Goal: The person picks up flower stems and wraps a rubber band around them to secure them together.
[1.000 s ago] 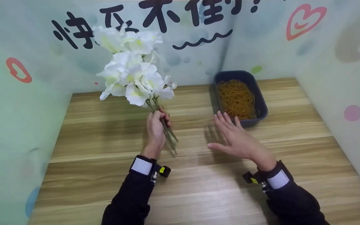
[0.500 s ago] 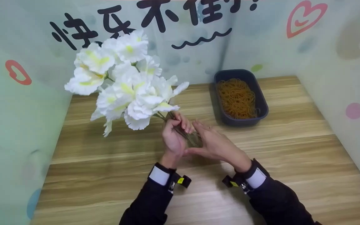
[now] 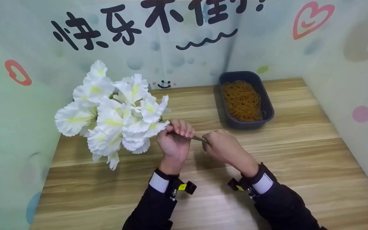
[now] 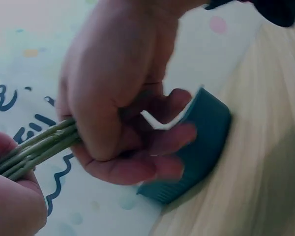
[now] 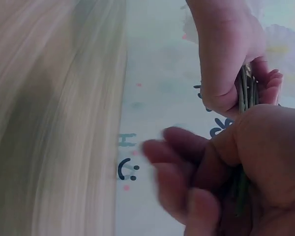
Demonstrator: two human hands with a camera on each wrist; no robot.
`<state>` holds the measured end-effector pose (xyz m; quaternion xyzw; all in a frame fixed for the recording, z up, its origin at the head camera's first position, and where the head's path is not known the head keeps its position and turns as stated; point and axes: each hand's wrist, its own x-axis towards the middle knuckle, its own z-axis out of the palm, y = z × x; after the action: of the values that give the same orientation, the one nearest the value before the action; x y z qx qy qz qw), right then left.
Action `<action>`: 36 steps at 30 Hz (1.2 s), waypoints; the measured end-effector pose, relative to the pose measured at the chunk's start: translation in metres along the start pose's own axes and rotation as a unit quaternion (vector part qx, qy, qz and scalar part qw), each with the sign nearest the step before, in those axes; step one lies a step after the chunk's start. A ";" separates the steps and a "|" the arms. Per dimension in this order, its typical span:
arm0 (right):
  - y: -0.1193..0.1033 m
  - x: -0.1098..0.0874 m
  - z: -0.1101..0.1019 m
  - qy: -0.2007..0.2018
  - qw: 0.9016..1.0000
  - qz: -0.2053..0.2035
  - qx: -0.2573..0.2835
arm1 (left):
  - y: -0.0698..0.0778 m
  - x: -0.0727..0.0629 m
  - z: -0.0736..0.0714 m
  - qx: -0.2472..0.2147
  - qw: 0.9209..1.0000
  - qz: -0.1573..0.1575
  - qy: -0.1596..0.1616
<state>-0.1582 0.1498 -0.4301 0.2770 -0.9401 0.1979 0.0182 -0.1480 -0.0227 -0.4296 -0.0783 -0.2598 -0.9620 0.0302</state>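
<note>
A bunch of white artificial flowers (image 3: pixel 112 121) with yellow centres lies tilted to the left in the head view. My left hand (image 3: pixel 176 142) grips its green stems (image 3: pixel 198 138) just below the blooms. Around the lower part of the same stems curl the fingers of my right hand (image 3: pixel 227 148). Between the two hands a short stretch of stems shows, pressed close together in the left wrist view. The stem ends are mostly hidden inside my right hand (image 5: pixel 270 147), whose fingers look blurred in the right wrist view.
A dark blue plastic box (image 3: pixel 268 107) full of tan rubber bands (image 3: pixel 242 101) stands at the back right of the wooden table (image 3: pixel 299 179). Printed wall panels (image 3: pixel 196 64) enclose the table at the back and both sides.
The blooms have swung down and left as the bunch tilted nearly level. My right hand moved left from near the box, first meeting the stems with fingers extended, and now grips them.
</note>
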 end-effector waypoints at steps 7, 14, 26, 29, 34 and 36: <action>-0.027 -0.009 -0.020 0.026 0.997 0.013 -0.075 | 0.020 0.008 0.006 -0.167 0.985 -0.021 0.048; -0.033 -0.012 -0.016 0.092 0.989 -0.013 -0.119 | 0.023 0.009 -0.003 -0.257 0.966 -0.014 -0.037; -0.028 -0.007 -0.011 0.073 0.991 -0.015 -0.108 | 0.020 0.012 0.002 -0.248 0.968 0.025 0.016; -0.025 -0.003 -0.011 0.071 0.991 -0.018 -0.113 | 0.019 0.015 0.003 -0.240 0.970 0.031 0.033; -0.019 0.006 -0.013 0.080 0.989 -0.012 -0.126 | 0.017 0.021 0.001 -0.253 0.966 0.040 0.041; -0.017 0.009 -0.015 0.078 0.989 -0.008 -0.127 | 0.016 0.022 0.001 -0.263 0.963 0.042 0.034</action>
<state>-0.1580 0.1381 -0.4084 0.2641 -0.9510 0.0972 0.1283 -0.1676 -0.0368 -0.4175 -0.0612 0.0070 -0.9964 0.0578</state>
